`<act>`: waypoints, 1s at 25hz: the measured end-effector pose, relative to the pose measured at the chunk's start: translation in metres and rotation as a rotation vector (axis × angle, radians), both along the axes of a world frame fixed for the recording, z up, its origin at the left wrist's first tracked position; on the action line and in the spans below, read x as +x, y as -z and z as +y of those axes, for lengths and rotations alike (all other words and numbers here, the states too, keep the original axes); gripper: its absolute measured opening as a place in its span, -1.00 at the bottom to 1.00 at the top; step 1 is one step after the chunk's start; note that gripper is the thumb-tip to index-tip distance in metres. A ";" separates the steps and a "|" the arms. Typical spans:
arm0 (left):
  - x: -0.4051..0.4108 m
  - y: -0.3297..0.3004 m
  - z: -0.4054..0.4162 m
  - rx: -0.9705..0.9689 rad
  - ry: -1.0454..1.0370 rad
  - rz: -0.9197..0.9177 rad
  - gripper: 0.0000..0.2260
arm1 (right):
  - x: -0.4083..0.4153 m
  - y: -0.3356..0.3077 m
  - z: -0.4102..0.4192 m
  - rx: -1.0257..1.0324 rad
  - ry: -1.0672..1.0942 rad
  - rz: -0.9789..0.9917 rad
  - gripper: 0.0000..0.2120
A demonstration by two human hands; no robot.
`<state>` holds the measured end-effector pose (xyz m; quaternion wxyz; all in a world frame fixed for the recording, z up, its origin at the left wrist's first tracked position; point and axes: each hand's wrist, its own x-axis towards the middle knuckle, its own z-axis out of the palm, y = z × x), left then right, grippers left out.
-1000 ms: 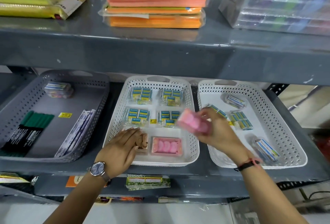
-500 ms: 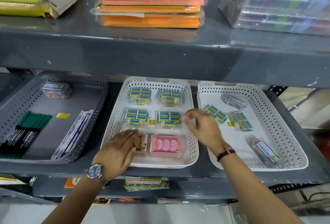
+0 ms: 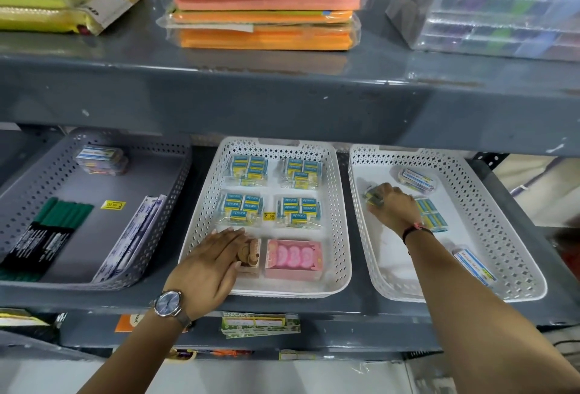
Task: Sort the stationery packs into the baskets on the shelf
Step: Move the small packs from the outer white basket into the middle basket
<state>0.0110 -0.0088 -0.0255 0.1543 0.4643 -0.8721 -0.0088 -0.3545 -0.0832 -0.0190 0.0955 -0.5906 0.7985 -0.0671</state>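
My left hand lies flat, palm down, over a tan box at the front left of the middle white basket. Beside that box sits a pink box. Behind them lie several blue-and-yellow eraser packs in two rows. My right hand reaches into the right white basket, its fingers closed on a blue-and-yellow eraser pack near the basket's left wall. More small packs lie in that basket, partly hidden by my wrist.
A grey basket on the left holds green markers, a long pen pack and a small box. The grey upper shelf overhangs the baskets' back ends and carries orange paper stacks and clear boxes.
One second ago my right hand held a pink pack over the middle basket. The hand then emptied and moved right into the right basket onto an eraser pack. My left hand stayed put.
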 end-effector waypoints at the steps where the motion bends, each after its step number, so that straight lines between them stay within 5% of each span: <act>1: 0.000 0.000 0.000 0.000 -0.002 0.003 -0.49 | 0.002 -0.005 0.001 -0.050 0.058 -0.068 -0.63; 4: -0.001 0.000 0.001 -0.001 -0.014 0.005 -0.46 | 0.018 -0.024 0.002 -0.262 0.172 -0.268 -0.62; 7: -0.001 -0.001 0.002 -0.004 -0.014 -0.001 -0.46 | 0.053 -0.046 0.003 -0.441 -0.061 -0.385 -0.61; 11: -0.001 -0.002 0.003 0.002 -0.019 -0.008 -0.43 | 0.098 -0.049 0.004 -0.214 -0.547 -0.257 -0.53; 17: 0.000 -0.001 0.003 0.010 -0.019 -0.006 -0.42 | 0.110 -0.028 0.008 0.133 -0.618 -0.007 -0.44; 21: 0.000 -0.001 0.002 0.013 -0.011 0.010 -0.44 | 0.097 -0.035 0.011 -0.005 -0.541 -0.043 -0.51; 25: 0.000 -0.001 0.002 0.012 0.000 0.021 -0.44 | 0.037 -0.034 0.012 -0.390 -0.068 -0.144 -0.74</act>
